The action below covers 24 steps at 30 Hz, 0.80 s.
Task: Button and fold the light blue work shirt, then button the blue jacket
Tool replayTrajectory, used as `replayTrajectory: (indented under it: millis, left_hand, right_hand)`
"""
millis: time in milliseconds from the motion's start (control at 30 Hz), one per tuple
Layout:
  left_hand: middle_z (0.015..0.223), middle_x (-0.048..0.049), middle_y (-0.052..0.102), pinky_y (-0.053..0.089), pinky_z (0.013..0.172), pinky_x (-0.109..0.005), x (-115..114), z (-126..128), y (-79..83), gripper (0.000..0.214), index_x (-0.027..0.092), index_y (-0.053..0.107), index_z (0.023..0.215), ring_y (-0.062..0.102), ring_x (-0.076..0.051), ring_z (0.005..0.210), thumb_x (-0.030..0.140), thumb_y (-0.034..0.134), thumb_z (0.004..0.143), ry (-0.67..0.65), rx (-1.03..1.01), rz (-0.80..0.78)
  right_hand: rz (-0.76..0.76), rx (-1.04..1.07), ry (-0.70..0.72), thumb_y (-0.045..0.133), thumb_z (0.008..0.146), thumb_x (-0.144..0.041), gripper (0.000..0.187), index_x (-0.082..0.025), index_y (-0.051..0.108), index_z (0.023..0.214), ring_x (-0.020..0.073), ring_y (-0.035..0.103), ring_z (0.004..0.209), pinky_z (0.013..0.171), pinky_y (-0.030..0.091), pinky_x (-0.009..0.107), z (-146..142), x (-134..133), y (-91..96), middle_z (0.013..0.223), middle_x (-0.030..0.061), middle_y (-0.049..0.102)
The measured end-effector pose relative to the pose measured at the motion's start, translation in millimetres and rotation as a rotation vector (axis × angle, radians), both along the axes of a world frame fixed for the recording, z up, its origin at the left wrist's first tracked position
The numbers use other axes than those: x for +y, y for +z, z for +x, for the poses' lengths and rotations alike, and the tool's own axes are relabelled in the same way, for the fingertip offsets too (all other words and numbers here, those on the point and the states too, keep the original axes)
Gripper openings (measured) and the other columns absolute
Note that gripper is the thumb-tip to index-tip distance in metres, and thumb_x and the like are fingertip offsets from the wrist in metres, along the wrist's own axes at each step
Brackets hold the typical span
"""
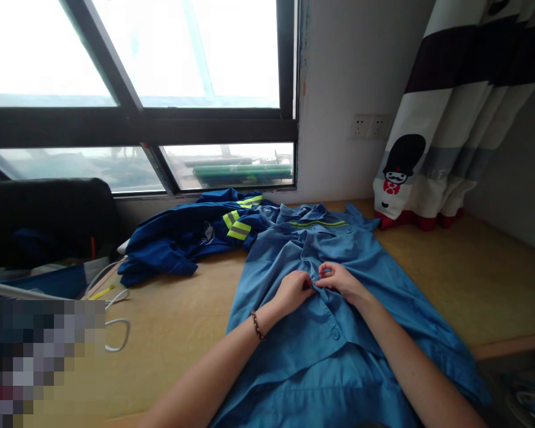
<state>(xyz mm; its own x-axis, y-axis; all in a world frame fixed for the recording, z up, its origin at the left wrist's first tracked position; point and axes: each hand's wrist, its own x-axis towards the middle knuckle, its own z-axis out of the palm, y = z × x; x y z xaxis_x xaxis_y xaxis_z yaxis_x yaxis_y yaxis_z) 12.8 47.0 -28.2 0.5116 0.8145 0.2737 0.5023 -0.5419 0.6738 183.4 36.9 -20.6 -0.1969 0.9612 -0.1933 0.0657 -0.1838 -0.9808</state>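
A light blue work shirt [330, 333] with a yellow reflective stripe lies spread on a tan wooden surface [472, 279], collar toward the window. My left hand [294, 290] and my right hand [339, 279] meet at the middle of its front placket. The fingers of both are curled and pinch the fabric there, close to a button. A beaded bracelet is on my left wrist.
A darker blue garment [191, 238] with reflective patches lies bunched at the back left. White hangers [116, 309] and a black bag [44, 220] sit at the left. A patterned curtain [446, 131] hangs at the back right, and the surface's edge runs at the right.
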Motion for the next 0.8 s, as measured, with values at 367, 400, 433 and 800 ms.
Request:
replayTrajectory:
  millis: [367, 400, 433, 800]
  left_hand:
    - [0.051, -0.0008, 0.06, 0.046, 0.047, -0.023, 7, 1, -2.2, 0.024, 0.013, 0.054, 0.068, 0.056, -0.011, 0.045, 0.031, 0.069, 0.061, 0.02, -0.513, -0.718]
    - [0.052, -0.0011, 0.061, 0.047, 0.048, -0.023, 9, 0, -2.7, 0.025, 0.012, 0.054, 0.068, 0.056, -0.011, 0.045, 0.03, 0.07, 0.06, 0.013, -0.524, -0.734]
    - [0.052, -0.0014, 0.061, 0.047, 0.048, -0.023, 10, -1, -3.3, 0.025, 0.012, 0.055, 0.068, 0.057, -0.011, 0.045, 0.029, 0.07, 0.059, 0.007, -0.53, -0.742]
    - [0.054, -0.0008, 0.063, 0.05, 0.051, -0.025, 5, 2, -6.4, 0.018, 0.012, 0.056, 0.064, 0.06, -0.013, 0.05, 0.02, 0.071, 0.057, 0.041, -0.601, -0.759]
  right_hand:
    - [0.243, -0.158, -0.138, 0.05, 0.053, -0.011, 0.014, -0.017, 0.048, 0.066, 0.0047, 0.04, 0.043, 0.042, 0.027, 0.016, -5, -2, 4.6, 0.051, -0.0074, 0.048]
    - [0.259, -0.186, -0.127, 0.05, 0.053, -0.012, 0.013, -0.016, 0.049, 0.065, 0.0055, 0.042, 0.045, 0.042, 0.029, 0.016, -5, -2, 4.6, 0.052, -0.0064, 0.05]
    - [0.269, -0.207, -0.112, 0.051, 0.055, -0.013, 0.011, -0.016, 0.051, 0.065, 0.0063, 0.045, 0.046, 0.043, 0.03, 0.016, -5, -2, 4.6, 0.054, -0.0051, 0.052]
    - [0.151, -0.05, -0.076, 0.055, 0.069, -0.035, 0.036, -0.019, 0.049, 0.101, 0.0131, 0.06, 0.051, 0.044, 0.047, 0.023, -8, -5, 7.7, 0.073, 0.0024, 0.065]
